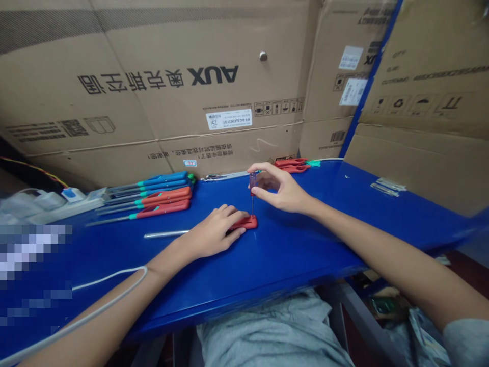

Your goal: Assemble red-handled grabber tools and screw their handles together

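Our left hand [217, 230] clamps red handle [250, 223], right hand [283, 189] grips upright screwdriver [252, 179]; if we tilt it, it could slip toward left hand

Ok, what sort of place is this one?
Probably an assembly or repair workbench: a screwdriver stands upright on a red handle, what look like long-stemmed lighters lie grouped, and AUX-printed cardboard stands behind.
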`<state>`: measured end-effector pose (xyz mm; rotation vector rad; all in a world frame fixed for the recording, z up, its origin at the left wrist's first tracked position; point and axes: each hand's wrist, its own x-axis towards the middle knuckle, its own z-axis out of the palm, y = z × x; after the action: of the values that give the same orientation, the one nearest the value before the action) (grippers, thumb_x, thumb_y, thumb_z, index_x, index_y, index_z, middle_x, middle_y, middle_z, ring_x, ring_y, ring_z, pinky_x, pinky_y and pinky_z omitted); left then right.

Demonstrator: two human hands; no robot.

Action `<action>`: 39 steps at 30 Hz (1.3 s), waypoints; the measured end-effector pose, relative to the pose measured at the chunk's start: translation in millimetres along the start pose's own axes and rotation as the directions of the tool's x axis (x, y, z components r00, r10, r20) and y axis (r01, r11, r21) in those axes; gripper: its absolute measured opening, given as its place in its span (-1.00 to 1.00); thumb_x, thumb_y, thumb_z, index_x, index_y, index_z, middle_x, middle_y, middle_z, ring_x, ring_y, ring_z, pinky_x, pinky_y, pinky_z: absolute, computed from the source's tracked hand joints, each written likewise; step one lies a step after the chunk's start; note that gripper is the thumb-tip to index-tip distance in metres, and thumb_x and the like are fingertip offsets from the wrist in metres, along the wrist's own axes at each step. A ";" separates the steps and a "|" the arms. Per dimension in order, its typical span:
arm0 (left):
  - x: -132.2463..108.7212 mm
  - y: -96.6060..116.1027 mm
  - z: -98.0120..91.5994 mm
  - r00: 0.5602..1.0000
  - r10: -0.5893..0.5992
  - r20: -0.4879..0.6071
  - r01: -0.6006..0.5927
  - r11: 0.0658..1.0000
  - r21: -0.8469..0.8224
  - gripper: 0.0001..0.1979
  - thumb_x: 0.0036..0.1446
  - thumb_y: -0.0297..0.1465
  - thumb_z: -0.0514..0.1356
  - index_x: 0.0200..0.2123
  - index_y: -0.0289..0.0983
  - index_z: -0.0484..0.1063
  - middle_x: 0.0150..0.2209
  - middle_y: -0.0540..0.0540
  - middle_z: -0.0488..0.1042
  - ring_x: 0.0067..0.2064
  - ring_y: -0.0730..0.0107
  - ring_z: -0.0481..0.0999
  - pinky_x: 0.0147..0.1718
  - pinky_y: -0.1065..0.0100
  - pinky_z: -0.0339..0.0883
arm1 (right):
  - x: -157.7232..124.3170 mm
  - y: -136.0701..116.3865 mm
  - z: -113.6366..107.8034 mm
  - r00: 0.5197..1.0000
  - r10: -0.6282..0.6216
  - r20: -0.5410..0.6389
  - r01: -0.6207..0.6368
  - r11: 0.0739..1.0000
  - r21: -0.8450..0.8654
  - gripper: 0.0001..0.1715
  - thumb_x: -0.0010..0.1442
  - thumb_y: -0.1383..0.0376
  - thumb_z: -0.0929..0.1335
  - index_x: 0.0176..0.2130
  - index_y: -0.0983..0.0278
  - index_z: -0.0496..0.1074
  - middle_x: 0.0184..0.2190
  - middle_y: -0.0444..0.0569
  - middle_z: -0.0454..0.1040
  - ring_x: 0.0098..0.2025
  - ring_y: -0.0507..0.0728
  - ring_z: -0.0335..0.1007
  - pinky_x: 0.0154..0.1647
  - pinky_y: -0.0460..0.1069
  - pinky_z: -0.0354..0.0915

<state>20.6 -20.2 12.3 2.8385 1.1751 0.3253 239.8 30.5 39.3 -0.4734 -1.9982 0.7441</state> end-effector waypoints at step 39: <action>0.2 -1.0 1.2 1.000 -0.002 -0.003 0.002 1.000 0.000 -0.66 0.36 -0.26 -0.01 0.12 -0.20 0.32 -0.06 -0.17 0.41 -0.04 0.16 0.35 -0.04 0.13 0.27 | -0.2 -0.4 0.1 1.000 0.006 0.014 -0.006 1.000 -0.002 -0.61 0.18 0.36 0.34 0.01 0.20 0.27 -0.29 -0.09 0.49 -0.26 0.08 0.49 -0.25 0.03 0.45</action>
<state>20.3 -19.3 11.0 2.8377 1.1781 0.3300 239.8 30.1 39.4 -0.4762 -2.0115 0.7513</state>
